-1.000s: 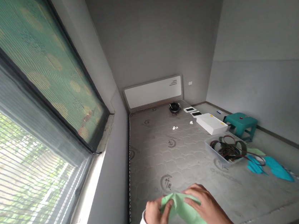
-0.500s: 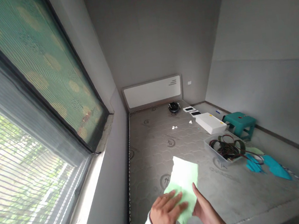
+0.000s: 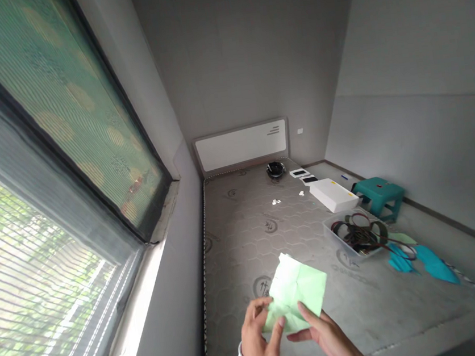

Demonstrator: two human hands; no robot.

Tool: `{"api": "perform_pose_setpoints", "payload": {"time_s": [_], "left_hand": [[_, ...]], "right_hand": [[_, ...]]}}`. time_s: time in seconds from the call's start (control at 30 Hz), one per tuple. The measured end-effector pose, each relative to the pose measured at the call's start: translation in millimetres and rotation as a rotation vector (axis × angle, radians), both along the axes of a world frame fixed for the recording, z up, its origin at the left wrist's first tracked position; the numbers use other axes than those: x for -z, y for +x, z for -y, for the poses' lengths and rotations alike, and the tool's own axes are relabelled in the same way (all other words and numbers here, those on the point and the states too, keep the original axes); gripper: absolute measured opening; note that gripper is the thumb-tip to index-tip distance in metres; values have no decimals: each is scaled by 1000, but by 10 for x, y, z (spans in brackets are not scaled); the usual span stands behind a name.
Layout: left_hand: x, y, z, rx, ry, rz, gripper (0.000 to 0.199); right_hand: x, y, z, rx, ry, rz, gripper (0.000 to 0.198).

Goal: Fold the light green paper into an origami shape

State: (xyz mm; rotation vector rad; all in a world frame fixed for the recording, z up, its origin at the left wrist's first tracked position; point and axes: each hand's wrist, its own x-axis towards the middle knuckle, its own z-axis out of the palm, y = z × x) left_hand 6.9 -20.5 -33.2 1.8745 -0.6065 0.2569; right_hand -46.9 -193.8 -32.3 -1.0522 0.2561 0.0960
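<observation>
I hold a folded sheet of light green paper [image 3: 297, 291] in front of me over the near end of a grey mattress [image 3: 261, 232]. My left hand [image 3: 260, 338] pinches the paper's lower left edge between thumb and fingers. My right hand [image 3: 328, 339] supports the lower right edge from beneath, fingers stretched along it. The sheet's upper part stands free, tilted up and away from me.
A clear bin of cables and straps [image 3: 358, 235] sits at the mattress's right side, with teal paper pieces [image 3: 423, 262] beside it. Farther back lie a white box [image 3: 334, 194], two phones [image 3: 305, 176] and a black round object [image 3: 275, 168]. A teal stool [image 3: 379, 196] stands right; a window [image 3: 49, 182] fills the left.
The paper went from bunched low between both hands to lifted and spread open. My hands shifted from gripping its top to holding its lower edge, and the sheet turned slightly to the right.
</observation>
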Motion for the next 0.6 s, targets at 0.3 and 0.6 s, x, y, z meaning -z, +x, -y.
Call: {"api": "perform_pose_setpoints", "payload": {"time_s": [0.3,0.6], "left_hand": [[389,67,53,-32,-363,-531,56],[320,37,85,188,-346,-774,58]], "right_hand": [[67,-31,52,-57,-240,30,63],[69,46,40,9,-500,35,55]]}}
